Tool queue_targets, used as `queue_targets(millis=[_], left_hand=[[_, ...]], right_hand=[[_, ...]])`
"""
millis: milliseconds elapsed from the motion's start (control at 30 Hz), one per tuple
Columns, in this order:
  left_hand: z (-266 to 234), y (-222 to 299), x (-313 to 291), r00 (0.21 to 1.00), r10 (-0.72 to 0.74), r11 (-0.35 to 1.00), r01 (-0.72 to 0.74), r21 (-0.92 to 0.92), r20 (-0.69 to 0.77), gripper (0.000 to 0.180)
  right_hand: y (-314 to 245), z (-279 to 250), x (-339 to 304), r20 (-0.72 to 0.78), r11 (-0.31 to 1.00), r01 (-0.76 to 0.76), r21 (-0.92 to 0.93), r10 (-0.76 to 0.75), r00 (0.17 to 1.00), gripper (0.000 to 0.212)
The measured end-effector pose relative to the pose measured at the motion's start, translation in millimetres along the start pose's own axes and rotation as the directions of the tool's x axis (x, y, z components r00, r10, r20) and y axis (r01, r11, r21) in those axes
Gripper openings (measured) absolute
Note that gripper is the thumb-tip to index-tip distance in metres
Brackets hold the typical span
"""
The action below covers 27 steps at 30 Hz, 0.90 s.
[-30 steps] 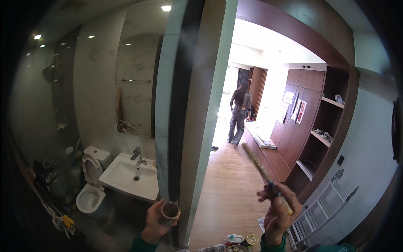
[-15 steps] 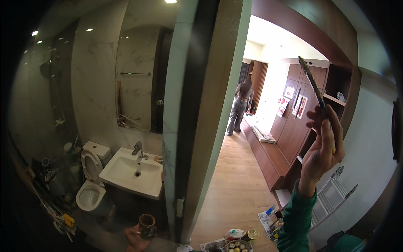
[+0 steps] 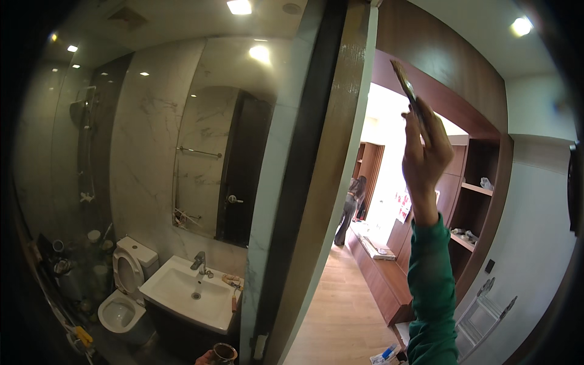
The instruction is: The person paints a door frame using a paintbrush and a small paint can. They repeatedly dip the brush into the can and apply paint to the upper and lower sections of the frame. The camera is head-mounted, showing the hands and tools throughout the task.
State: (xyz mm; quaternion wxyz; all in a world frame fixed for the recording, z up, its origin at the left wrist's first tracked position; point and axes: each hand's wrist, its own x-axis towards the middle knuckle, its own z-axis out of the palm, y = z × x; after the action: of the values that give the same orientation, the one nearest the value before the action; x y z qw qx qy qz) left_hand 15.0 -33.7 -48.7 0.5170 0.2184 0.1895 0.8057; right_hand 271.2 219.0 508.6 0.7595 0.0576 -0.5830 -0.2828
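Raised high on the right, my right hand [image 3: 427, 149] is closed round the handle of a paintbrush [image 3: 404, 84]. The brush tilts up and to the left, its bristles apart from the wooden door frame [image 3: 338, 137]. Wet-looking shine shows on the upper part of that frame. Low at the bottom edge, my left hand [image 3: 204, 360] grips a small round can [image 3: 225, 351] with a brown-stained rim. Most of the left hand is cut off by the picture's edge, and the can's contents are hard to make out.
Left of the frame lies a bathroom with a sink [image 3: 182, 310], a toilet [image 3: 120, 311] and a mirror [image 3: 213, 140]. Through the doorway stand a person [image 3: 350, 210], a long low bench [image 3: 371, 267] and wooden shelving [image 3: 477, 188]. A folded ladder [image 3: 483, 316] leans at the right wall.
My view has tilted upward. The right hand with the paintbrush has risen and moved left toward the frame's top. The can in my left hand sits lower in view. The distant person bends forward.
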Motion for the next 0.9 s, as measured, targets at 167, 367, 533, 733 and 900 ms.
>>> queue_targets(millis=[167,367,533,733,900], left_hand=[[-2.3,1.9,-0.4,0.999,-0.003,1.000,0.003,0.007,0.042,0.070],[-5.2,10.2,-1.7,0.997,-0.010,1.000,0.009,0.019,0.078,0.068],[-24.5,13.8,-1.4,0.997,-0.007,0.999,0.009,-0.035,0.072,0.066],[-39.1,20.4,2.0,0.997,-0.001,0.997,0.008,-0.083,0.082,0.065],[-48.1,21.1,10.4,1.000,0.013,0.999,-0.013,-0.029,0.022,0.063]], right_hand=[[30.1,65.3,65.4,0.017,0.994,0.093,-0.062,-0.092,0.996,0.027],[61.5,119.0,132.4,0.057,0.966,0.076,-0.246,-0.063,0.996,0.032],[81.6,148.8,158.6,0.055,0.951,0.085,-0.297,-0.072,0.996,0.037],[95.7,161.2,178.7,0.099,0.897,0.014,-0.442,0.033,0.995,0.038],[90.9,145.9,165.4,0.086,0.916,-0.016,-0.401,0.056,0.995,0.036]])
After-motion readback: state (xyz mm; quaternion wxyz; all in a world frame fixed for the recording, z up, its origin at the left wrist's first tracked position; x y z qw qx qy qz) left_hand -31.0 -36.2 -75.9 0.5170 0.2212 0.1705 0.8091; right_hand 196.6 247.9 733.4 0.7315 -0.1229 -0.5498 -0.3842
